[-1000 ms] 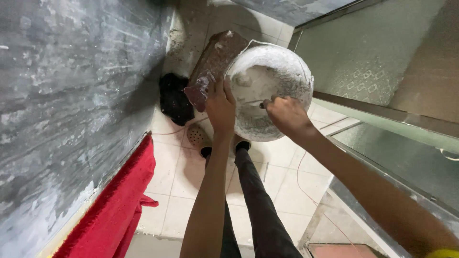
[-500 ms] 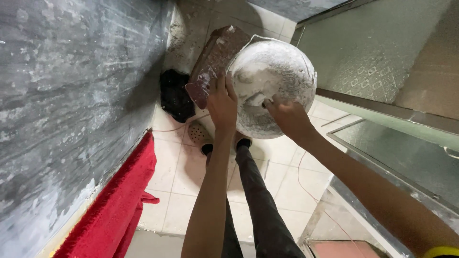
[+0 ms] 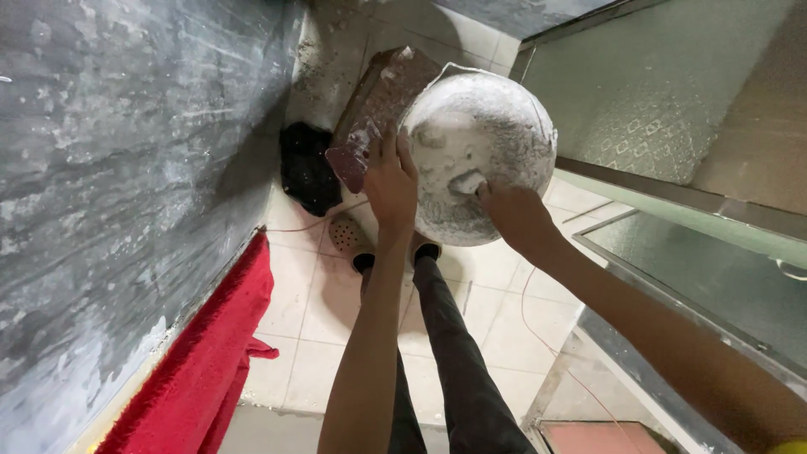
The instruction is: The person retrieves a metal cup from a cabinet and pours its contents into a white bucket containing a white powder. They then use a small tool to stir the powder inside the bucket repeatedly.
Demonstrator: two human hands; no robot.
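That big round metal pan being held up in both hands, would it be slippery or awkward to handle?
Probably slippery: the round pan is coated in white lather or residue. Likely stiff, since it keeps its domed shape with the left hand flat against it and the right hand at its lower edge. Being round, it might turn in the grip.

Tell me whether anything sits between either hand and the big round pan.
Nothing visible does. The left hand lies flat on the soapy round pan, and the right hand presses a small white pad against it; only that pad lies between its fingertips and the metal.
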